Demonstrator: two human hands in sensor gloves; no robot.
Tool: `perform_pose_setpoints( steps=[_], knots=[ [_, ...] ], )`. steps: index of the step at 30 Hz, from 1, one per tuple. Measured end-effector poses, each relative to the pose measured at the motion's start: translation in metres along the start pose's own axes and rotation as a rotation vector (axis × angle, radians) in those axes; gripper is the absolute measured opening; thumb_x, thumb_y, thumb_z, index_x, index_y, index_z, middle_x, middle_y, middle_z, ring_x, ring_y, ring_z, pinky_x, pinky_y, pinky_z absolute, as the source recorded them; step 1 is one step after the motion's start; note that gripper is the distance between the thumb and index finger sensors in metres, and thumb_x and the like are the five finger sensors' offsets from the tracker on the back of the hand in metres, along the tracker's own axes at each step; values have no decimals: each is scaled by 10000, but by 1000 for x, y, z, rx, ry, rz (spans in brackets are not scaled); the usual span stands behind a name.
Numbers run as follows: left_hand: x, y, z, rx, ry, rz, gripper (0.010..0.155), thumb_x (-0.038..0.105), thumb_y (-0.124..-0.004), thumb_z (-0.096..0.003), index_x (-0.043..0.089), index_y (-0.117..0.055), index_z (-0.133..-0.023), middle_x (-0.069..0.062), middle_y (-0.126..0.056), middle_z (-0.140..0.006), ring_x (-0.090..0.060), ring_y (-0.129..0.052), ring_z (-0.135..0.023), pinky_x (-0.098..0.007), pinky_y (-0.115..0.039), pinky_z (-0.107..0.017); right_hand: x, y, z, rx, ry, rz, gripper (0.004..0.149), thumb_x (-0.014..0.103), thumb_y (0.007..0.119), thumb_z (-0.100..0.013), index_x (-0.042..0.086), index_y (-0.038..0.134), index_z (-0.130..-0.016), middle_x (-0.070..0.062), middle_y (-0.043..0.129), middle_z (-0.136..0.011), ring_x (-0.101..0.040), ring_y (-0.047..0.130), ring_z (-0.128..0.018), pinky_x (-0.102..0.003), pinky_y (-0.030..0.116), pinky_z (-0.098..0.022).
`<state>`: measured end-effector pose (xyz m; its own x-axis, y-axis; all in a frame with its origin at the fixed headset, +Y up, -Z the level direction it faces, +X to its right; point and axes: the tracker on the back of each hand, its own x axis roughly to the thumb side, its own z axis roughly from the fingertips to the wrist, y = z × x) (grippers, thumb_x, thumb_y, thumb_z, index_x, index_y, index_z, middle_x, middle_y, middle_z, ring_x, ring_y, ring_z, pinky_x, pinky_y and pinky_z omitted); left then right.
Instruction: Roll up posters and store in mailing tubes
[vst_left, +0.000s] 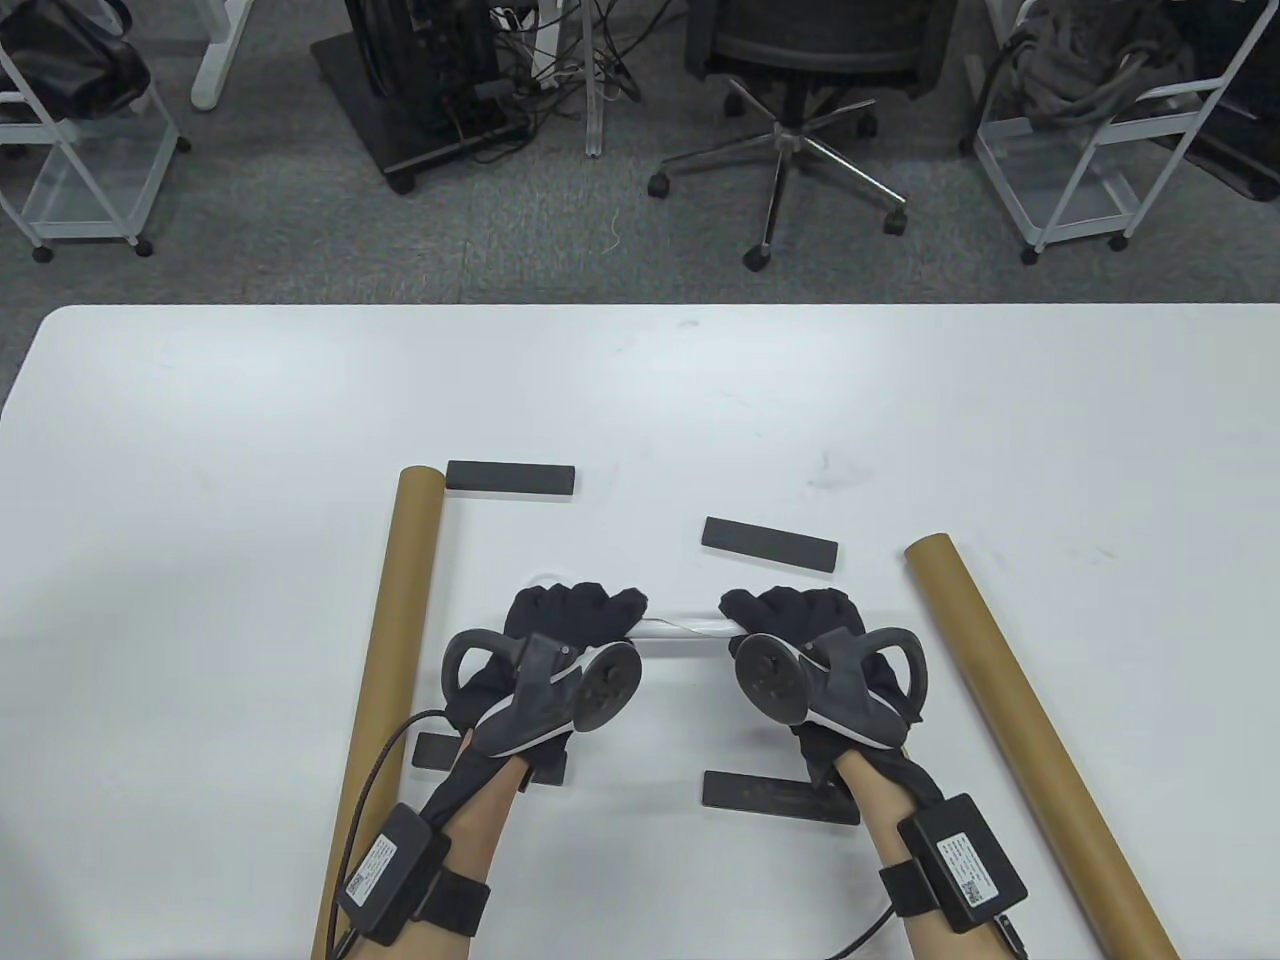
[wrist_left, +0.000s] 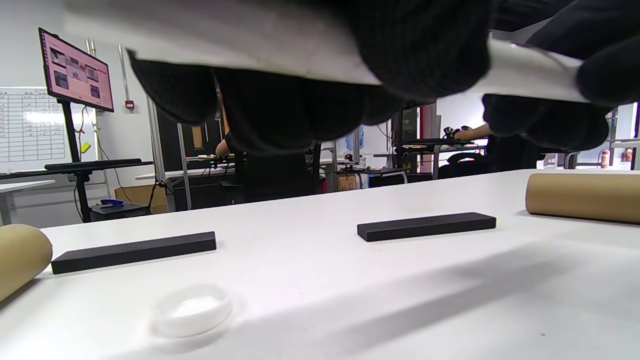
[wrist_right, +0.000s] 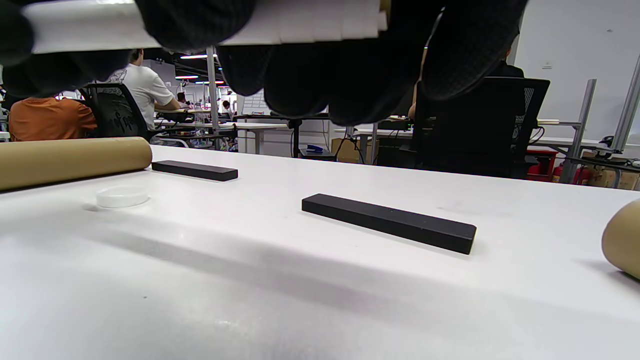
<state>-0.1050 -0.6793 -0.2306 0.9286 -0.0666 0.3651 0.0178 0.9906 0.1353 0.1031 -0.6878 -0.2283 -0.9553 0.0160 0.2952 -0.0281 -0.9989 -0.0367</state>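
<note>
While both hands hold the rolled white poster (vst_left: 684, 630) clear of the table (vst_left: 200, 420), left hand (vst_left: 560, 640) and right hand (vst_left: 810, 640) each have fingers curled round one end. Judgement: keep the coil tight and its layered edges flush before inserting. Left of the grip lies one cardboard mailing tube (vst_left: 385, 680), right of it another (vst_left: 1030, 730); contents cannot be seen. Ahead of the left hand sits a clear plastic end cap (wrist_left: 191, 309)

White poster (vst_left: 680, 632) rolled, held above table; two brown tubes (vst_left: 395, 640) flanking.
</note>
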Motion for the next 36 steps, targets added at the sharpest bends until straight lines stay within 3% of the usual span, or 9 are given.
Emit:
perform_pose_setpoints(
  steps=[7,10,14,29,36],
  knots=[
    [-11,1,-1,-8,38,5,543,461,-729,-494,386,-751,-1032,86,-909,-931,-199,-981,-787,-493,-772,-754,-6,-21,-3,-5,2,-32,713,440,677,-479,138,484,-1095,-181,645,-1070,-484,735,-900,-711,584,-690],
    [-17,-2,-2,-25,61,9,543,461,-729,-496,386,-749,-1034,86,-909,-931,-196,-982,-787,-492,-771,-756,-14,-30,-3,49,55,8,833,482,624,-472,38,379,-1133,-279,494,-1145,-561,633,-960,-745,527,-701],
    [-23,-6,-3,-42,83,24,543,461,-729,-497,384,-750,-1034,84,-908,-933,-200,-979,-791,-495,-769,-756,-29,-33,-5,79,133,73,863,481,634,-481,2,335,-1134,-321,415,-1168,-595,565,-1001,-756,499,-704],
    [-30,-5,-2,-37,105,46,544,462,-731,-497,384,-750,-1035,85,-909,-933,-199,-980,-792,-497,-766,-759,-107,4,-3,352,497,123,989,525,652,-466,-99,248,-1120,-409,347,-1167,-665,507,-1011,-786,475,-696],
    [-31,-4,-1,-39,110,50,544,464,-731,-497,384,-751,-1035,83,-909,-932,-199,-980,-792,-498,-765,-760,-138,23,8,394,592,132,1001,518,682,-456,-104,253,-1114,-401,369,-1163,-651,532,-1010,-796,508,-681]
  ],
)
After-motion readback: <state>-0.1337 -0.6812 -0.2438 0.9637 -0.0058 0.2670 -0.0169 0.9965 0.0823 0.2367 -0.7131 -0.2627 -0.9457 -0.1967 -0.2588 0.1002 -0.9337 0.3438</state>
